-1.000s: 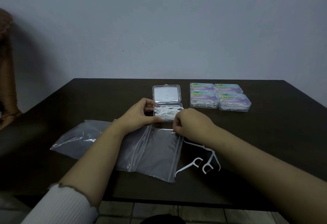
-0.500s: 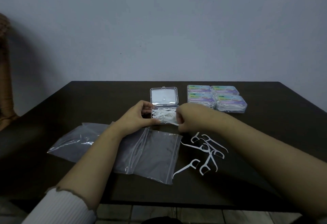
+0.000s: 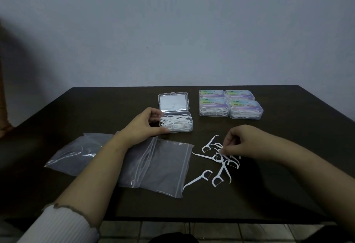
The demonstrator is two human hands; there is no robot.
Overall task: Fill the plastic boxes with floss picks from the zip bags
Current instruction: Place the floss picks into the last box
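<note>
1. White floss picks (image 3: pixel 217 158) are lying loose on the table just under and in front of the right hand (image 3: pixel 242 142); its curled fingertips are pinching at the top of this scatter, though whether a pick is actually secured cannot be told.
2. Beyond the left hand (image 3: pixel 142 125), the open plastic box (image 3: pixel 176 122) is sitting with its lid folded back and a heap of picks inside; the thumb and fingers are clasping its near-left corner, steadying it.
3. Under the left forearm, two clear zip bags (image 3: pixel 153 166) are lying flat and appear nearly empty.
4. Beyond the right hand, four closed boxes (image 3: pixel 230 104) are sitting filled, in a block.
5. Risk: the picks are overlapping and may be hooking one another, so lifting one could be dragging others off towards the table's near edge. The box is heaped, so added picks may be spilling or blocking the lid.
6. Dark wooden table (image 3: pixel 288 194) is bearing everything; a plain grey wall is standing behind, tiled floor showing below.
</note>
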